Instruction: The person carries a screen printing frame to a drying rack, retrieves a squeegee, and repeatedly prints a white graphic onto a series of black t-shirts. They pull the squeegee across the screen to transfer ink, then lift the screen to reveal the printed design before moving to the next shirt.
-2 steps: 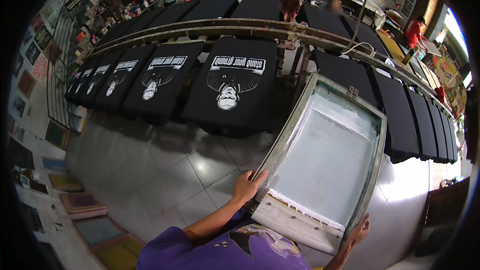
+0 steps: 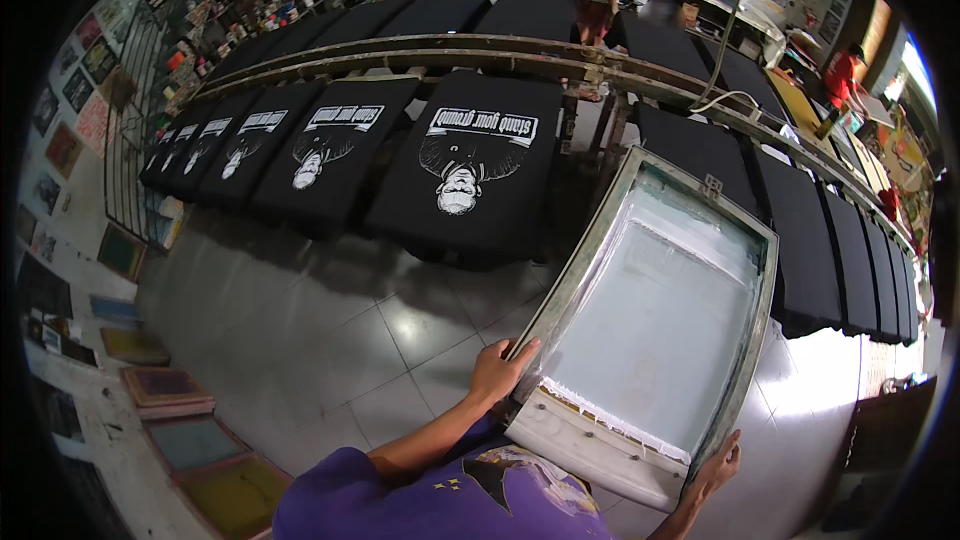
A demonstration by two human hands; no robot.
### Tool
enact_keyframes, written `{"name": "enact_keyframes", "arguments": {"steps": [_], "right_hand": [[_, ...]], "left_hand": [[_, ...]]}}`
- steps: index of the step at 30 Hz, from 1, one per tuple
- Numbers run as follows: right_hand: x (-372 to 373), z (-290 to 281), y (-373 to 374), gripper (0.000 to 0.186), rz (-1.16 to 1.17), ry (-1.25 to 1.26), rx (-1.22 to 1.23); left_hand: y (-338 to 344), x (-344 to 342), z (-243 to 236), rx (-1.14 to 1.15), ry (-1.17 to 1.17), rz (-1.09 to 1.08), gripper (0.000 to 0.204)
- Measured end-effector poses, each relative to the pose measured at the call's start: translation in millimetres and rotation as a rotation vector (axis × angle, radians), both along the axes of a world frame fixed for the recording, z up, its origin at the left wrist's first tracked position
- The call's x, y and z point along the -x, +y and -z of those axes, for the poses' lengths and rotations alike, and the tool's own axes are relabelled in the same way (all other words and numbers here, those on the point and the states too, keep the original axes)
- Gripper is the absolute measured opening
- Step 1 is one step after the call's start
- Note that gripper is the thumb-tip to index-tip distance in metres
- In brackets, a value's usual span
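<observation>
With both hands I hold a screen printing frame (image 2: 572, 310), tilted, in front of my body. My left hand (image 2: 500, 375) grips its left edge, thumb on top and fingers mostly hidden beneath. Low on the opposite edge, my right hand (image 2: 716, 468) is closed around the rim. The pale grey-blue mesh (image 2: 660, 315) has streaks of white ink along its sides and top. Across the near end of the frame lies a wide squeegee (image 2: 600, 448) with bolts along it and white ink at its blade.
Black shirts on boards line a long rack; those on the left, such as the nearest printed shirt (image 2: 465, 160), carry a white portrait print. Plain black shirts (image 2: 795, 230) hang right. More screens (image 2: 195, 443) lean at lower left. A person in red (image 2: 840, 78) stands far right.
The view has turned slightly, so the rack and shirts sit a little differently in the picture. Both hands keep their hold on the screen frame.
</observation>
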State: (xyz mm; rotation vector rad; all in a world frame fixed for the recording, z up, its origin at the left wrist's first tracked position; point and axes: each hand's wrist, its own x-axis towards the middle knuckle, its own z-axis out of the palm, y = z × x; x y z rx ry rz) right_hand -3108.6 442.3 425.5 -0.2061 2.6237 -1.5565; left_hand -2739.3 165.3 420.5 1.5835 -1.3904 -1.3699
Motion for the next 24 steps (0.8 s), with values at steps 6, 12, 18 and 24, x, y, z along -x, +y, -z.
{"name": "enact_keyframes", "arguments": {"steps": [6,12,18,24], "right_hand": [[33,-35,-43,0.062,-0.088,-0.096,-0.078],[101,-29,-89,0.064,-0.140,0.011,-0.068],[165,-16,-132,0.065,-0.175,-0.003,-0.089],[210,-17,-176,0.065,-0.253,-0.117,-0.060]], "left_hand": [[-13,37,-15,-0.054,-0.073,0.004,0.066],[-36,89,-22,-0.098,-0.069,-0.036,0.067],[-61,128,-35,-0.236,-0.080,-0.040,0.074],[-75,166,-33,-0.078,-0.207,-0.183,0.076]]}}
